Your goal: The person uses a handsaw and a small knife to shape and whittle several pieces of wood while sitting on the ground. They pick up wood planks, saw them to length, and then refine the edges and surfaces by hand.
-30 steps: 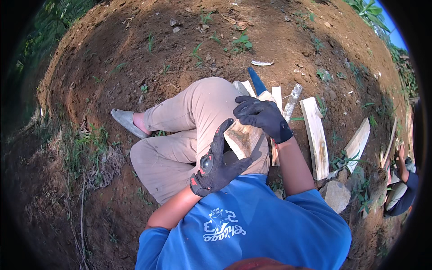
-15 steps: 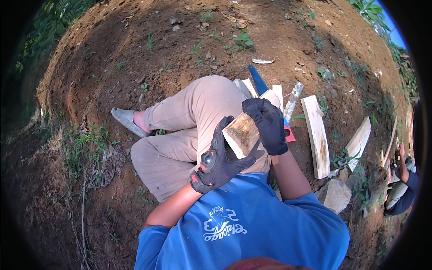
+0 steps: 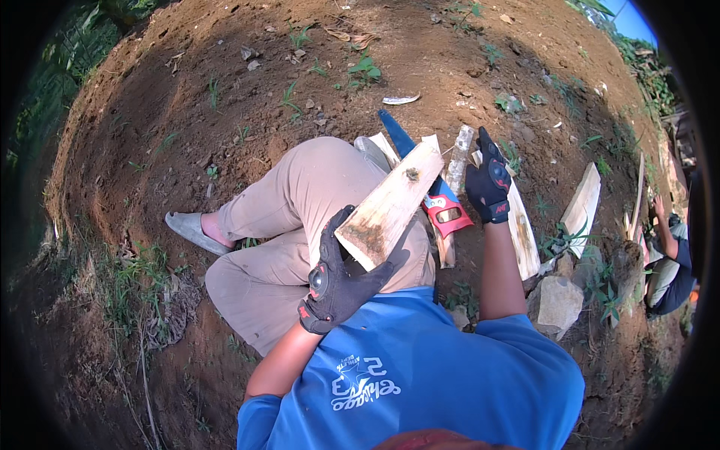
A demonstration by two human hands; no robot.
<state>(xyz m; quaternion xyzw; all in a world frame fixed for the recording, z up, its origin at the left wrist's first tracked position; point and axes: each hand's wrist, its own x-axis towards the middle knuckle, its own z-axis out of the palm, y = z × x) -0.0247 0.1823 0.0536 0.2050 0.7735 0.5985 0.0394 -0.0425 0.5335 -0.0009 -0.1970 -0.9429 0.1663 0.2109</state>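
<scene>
My left hand (image 3: 339, 279), in a black glove, grips the near end of a pale wooden board (image 3: 391, 205) that slants up and away over my bent knee. Stretched out to the right, my gloved right hand (image 3: 488, 181) rests palm down on another pale plank (image 3: 523, 232) lying on the soil, its fingers spread and holding nothing. A handsaw (image 3: 435, 196) with a blue blade and a red handle lies on the ground between the two hands, partly behind the held board.
I sit on bare brown soil with sparse weeds, one grey slipper (image 3: 188, 230) at left. More split planks (image 3: 583, 205) and a grey stone (image 3: 556, 304) lie to the right. Another person (image 3: 670, 259) crouches at the right edge.
My right hand let go of the board's top and moved right and outward onto the plank on the ground. The board now stays in my left hand alone.
</scene>
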